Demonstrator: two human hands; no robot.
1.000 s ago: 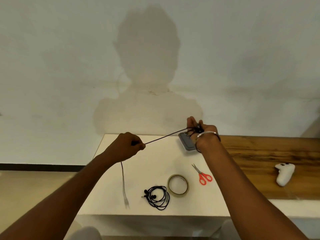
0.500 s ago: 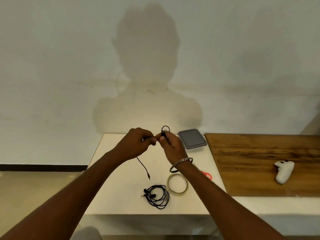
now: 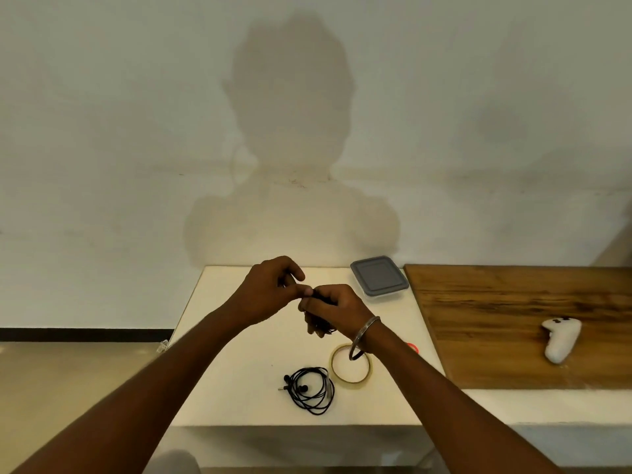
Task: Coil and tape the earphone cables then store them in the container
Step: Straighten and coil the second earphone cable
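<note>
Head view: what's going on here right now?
A person is coiling a black earphone cable: the right hand holds its loops, the left hand pinches its end. A second earphone set lies coiled on the white table beside the tape roll. The lidded container sits at the back, closed.

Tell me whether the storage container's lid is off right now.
No. The grey lid sits closed on the clear container at the back of the white table.
</note>
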